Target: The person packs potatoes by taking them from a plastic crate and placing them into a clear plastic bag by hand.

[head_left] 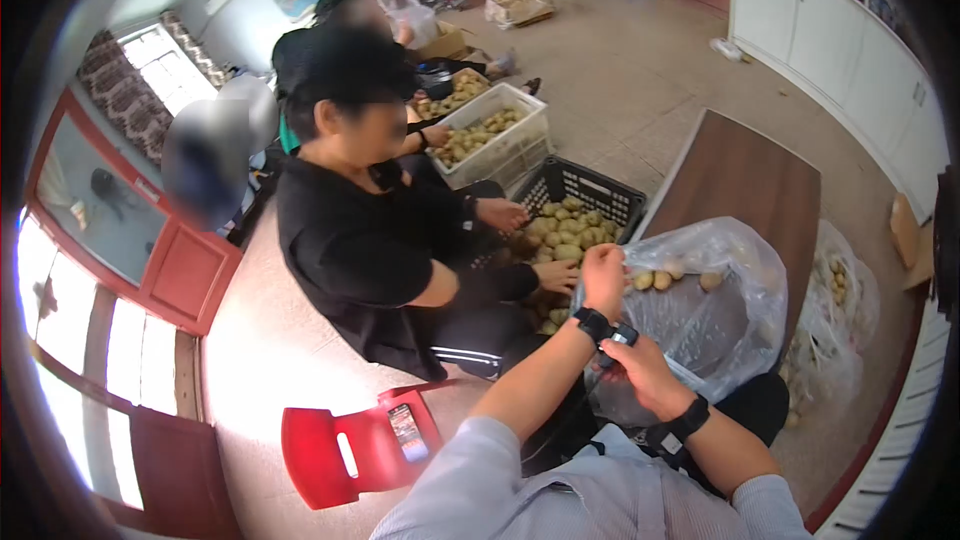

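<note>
My left hand [604, 280] is closed beside the rim of a clear plastic bag [745, 260]; what its fingers hold, if anything, is hidden. On that wrist sits a black strap with a small dark device [618, 336]. The fingers of my right hand [648, 376] are wrapped on this device, and a black band [688, 422] circles my right wrist. Several potatoes [662, 280] lie in the bag, which rests open in front of me. Just left of it stands a black crate [635, 202] of potatoes, with a co-worker's hands [556, 276] over it.
A seated co-worker in black [350, 230] is close on my left. Ahead are a white crate [540, 135] of potatoes and a brown tabletop [735, 165]. Another potato bag [838, 310] stands right. A red chair [320, 455] carries a phone [408, 432]. White cabinets [830, 35] line the right wall.
</note>
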{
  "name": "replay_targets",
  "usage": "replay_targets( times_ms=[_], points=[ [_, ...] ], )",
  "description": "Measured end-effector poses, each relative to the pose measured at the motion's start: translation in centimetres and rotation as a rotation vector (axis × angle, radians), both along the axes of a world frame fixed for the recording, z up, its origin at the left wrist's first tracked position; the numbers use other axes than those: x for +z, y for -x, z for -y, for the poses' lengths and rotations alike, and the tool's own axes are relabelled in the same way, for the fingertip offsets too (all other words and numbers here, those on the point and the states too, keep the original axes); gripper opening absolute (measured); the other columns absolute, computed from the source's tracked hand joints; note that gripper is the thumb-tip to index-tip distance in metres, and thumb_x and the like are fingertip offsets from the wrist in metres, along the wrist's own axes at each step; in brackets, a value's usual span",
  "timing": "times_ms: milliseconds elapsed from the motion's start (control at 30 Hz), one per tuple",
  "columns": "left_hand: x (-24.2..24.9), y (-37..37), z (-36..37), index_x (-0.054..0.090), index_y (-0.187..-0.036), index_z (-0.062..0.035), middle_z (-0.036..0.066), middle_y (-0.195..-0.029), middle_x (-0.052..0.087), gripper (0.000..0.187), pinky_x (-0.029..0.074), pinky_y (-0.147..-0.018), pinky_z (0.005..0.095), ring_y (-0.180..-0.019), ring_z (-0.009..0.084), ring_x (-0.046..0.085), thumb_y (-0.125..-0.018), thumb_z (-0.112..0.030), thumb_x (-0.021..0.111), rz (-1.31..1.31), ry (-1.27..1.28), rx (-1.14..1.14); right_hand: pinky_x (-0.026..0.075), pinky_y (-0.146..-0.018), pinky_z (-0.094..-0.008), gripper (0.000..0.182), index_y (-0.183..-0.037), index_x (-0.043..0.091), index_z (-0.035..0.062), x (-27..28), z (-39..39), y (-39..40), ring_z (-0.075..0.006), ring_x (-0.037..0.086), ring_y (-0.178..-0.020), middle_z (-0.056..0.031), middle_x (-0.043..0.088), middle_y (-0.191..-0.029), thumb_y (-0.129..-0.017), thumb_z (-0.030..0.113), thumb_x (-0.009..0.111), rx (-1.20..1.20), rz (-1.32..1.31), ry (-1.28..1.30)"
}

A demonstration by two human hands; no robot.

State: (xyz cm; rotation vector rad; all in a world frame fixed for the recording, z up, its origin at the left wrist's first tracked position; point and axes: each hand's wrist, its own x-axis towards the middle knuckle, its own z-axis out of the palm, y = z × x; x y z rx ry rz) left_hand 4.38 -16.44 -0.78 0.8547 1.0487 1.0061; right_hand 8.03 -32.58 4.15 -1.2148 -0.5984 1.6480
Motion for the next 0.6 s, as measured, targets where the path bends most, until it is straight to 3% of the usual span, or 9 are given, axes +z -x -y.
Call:
replay_targets(
  times_ms=[33, 100, 133, 200, 300, 400, 467, 533, 600],
  points=[
    [-0.8, -0.4, -0.3, 0.054, -0.106, -0.0057, 0.005, -0.091, 0.058, 0.021, 0.050, -0.058, 0.0338, -0.073, 0.0174, 0.058, -0.090, -0.019, 0.053, -0.005, -0.005, 0.020, 0.052, -0.057, -0.0248, 0.022, -0.103, 0.060, 0.0054, 0.0, 0.0, -0.1, -0.0114, 0.064, -0.071, -0.0032, 0.065, -0.090, -0.089, 0.022, 0.063, 0.007, -0.048, 0.009],
    [-3.1, -0.6, -0.8, 0.055, -0.107, -0.0038, 0.006, -0.088, 0.059, 0.020, 0.049, -0.061, 0.0331, -0.071, 0.0173, 0.058, -0.089, -0.013, 0.056, -0.284, -0.401, 0.061, 0.052, -0.056, -0.0249, 0.022, -0.102, 0.061, 0.0047, 0.8, 0.9, 0.1, -0.0121, 0.065, -0.072, -0.0040, 0.066, -0.089, -0.089, 0.021, 0.063, 0.029, -0.097, 0.034],
    [-2.2, -0.2, -0.4, 0.055, -0.107, -0.0038, 0.006, -0.088, 0.059, 0.020, 0.049, -0.061, 0.0331, -0.071, 0.0173, 0.058, -0.089, -0.013, 0.056, -0.289, -0.396, 0.075, 0.052, -0.056, -0.0246, 0.021, -0.101, 0.061, 0.0042, 1.5, 1.2, 0.2, -0.0126, 0.065, -0.072, -0.0047, 0.066, -0.087, -0.089, 0.021, 0.063, 0.024, -0.075, 0.046],
    [2.4, 0.0, 1.5, 0.055, -0.107, -0.0022, 0.008, -0.088, 0.061, 0.023, 0.048, -0.064, 0.0317, -0.072, 0.0167, 0.058, -0.087, -0.011, 0.061, -0.461, -0.663, -0.002, 0.051, -0.055, -0.0242, 0.020, -0.100, 0.061, 0.0037, 2.1, 1.1, 0.5, -0.0130, 0.065, -0.071, -0.0054, 0.067, -0.085, -0.089, 0.020, 0.063, 0.029, -0.050, 0.050],
    [4.3, -0.2, 1.8, 0.055, -0.106, -0.0016, 0.010, -0.086, 0.061, 0.022, 0.048, -0.067, 0.0320, -0.075, 0.0174, 0.059, -0.086, -0.010, 0.061, -0.364, -0.654, -0.042, 0.050, -0.056, -0.0230, 0.021, -0.101, 0.061, 0.0034, 0.8, 1.1, 0.6, -0.0113, 0.063, -0.072, -0.0039, 0.066, -0.087, -0.089, 0.020, 0.064, 0.002, 0.072, -0.113],
    [1.8, -1.5, 1.1, 0.055, -0.105, -0.0016, 0.007, -0.081, 0.059, 0.021, 0.048, -0.061, 0.0315, -0.069, 0.0155, 0.060, -0.086, -0.010, 0.060, -0.294, -0.668, -0.024, 0.049, -0.056, -0.0234, 0.023, -0.103, 0.060, 0.0023, 0.9, 1.4, 0.7, -0.0132, 0.063, -0.067, -0.0080, 0.068, -0.089, -0.093, 0.022, 0.057, -0.012, 0.105, -0.143],
    [2.3, -0.7, 0.8, 0.055, -0.105, -0.0016, 0.005, -0.080, 0.059, 0.021, 0.047, -0.056, 0.0282, -0.064, 0.0127, 0.059, -0.087, -0.010, 0.060, -0.124, -0.310, -0.168, 0.049, -0.061, -0.0236, 0.023, -0.104, 0.059, 0.0042, 0.3, 1.4, -0.4, -0.0110, 0.061, -0.074, -0.0050, 0.065, -0.091, -0.094, 0.025, 0.055, 0.050, 0.126, -0.155],
    [2.8, -0.1, 0.7, 0.056, -0.105, -0.0027, 0.004, -0.079, 0.060, 0.020, 0.046, -0.051, 0.0255, -0.061, 0.0106, 0.058, -0.088, -0.012, 0.059, -0.093, -0.251, -0.153, 0.049, -0.066, -0.0238, 0.024, -0.104, 0.058, 0.0060, -1.2, 1.4, -1.4, -0.0089, 0.059, -0.081, -0.0021, 0.061, -0.092, -0.095, 0.028, 0.054, 0.120, 0.138, -0.182],
    [3.3, 0.6, -0.2, 0.054, -0.107, -0.0029, 0.005, -0.085, 0.060, 0.020, 0.047, -0.053, 0.0243, -0.065, 0.0115, 0.059, -0.091, -0.013, 0.056, -0.051, -0.154, -0.175, 0.049, -0.071, -0.0303, 0.028, -0.102, 0.057, 0.0022, -4.2, 1.0, -3.6, -0.0184, 0.060, -0.085, -0.0079, 0.062, -0.092, -0.095, 0.029, 0.052, -0.052, 0.182, -0.231]
  ],
)
